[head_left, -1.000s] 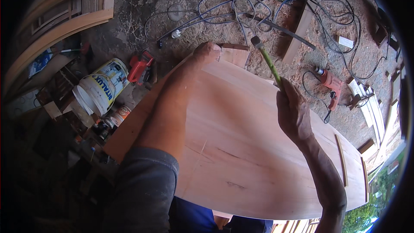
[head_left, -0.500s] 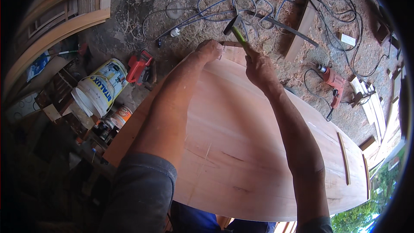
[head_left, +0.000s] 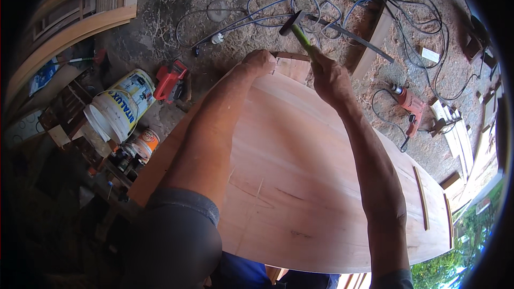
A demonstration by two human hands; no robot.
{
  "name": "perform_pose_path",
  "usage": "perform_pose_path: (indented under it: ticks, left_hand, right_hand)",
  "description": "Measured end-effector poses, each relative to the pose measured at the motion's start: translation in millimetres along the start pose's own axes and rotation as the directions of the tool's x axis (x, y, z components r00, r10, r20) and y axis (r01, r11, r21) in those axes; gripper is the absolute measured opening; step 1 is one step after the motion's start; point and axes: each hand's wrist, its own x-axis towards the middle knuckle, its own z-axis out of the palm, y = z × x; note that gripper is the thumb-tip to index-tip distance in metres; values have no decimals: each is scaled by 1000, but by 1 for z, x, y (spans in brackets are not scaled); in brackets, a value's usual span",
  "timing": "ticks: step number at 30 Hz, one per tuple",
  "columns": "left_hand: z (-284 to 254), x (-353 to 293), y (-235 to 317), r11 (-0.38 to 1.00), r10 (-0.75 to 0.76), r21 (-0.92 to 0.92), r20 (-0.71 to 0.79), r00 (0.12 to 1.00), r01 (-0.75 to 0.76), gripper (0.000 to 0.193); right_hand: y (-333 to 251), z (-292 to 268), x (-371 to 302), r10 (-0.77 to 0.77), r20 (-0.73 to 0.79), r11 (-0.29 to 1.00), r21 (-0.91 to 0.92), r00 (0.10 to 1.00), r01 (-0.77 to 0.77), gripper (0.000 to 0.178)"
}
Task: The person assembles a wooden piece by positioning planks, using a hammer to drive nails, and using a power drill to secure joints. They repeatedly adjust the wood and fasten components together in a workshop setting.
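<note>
A large pale wooden panel (head_left: 300, 182) lies in front of me, its far edge curved. In my right hand (head_left: 331, 83) is a hammer (head_left: 301, 33) gripped by its green handle, the dark head raised beyond the panel's far edge. My left hand (head_left: 260, 63) is closed at that far edge, its fingers curled down. Whatever it grips there is hidden by the hand. Just right of it a short wooden strip (head_left: 292, 55) runs along the edge.
Beyond the panel, tangled cables (head_left: 316, 8) and a wooden plank (head_left: 375, 40) lie on the dusty floor. A red drill (head_left: 411, 106) is at the right. To the left are a red power tool (head_left: 171, 81), a white bucket (head_left: 115, 109) and a wooden frame (head_left: 101, 21).
My right hand has shifted slightly right and down with the hammer, whose head has tilted. The left hand stays at the panel's far edge.
</note>
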Motion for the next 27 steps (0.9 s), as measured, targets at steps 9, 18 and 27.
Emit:
perform_pose_path:
  ticks: [9, 18, 27]
  left_hand:
    - [-14, -11, 31, 995, -104, -6, -24, 994, 103, 23]
    - [-29, -11, 53, 931, -82, 362, 68, 994, 52, 30]
    - [-265, -131, 132, 991, 7, 133, -306, 952, 35, 50]
  right_hand:
    - [3, -4, -4, 63, 11, 998, -26, 998, -62, 42]
    - [2, -17, -11, 48, 137, 982, -186, 989, -22, 44]
    - [21, -57, -72, 318, 245, 948, -60, 916, -313, 39]
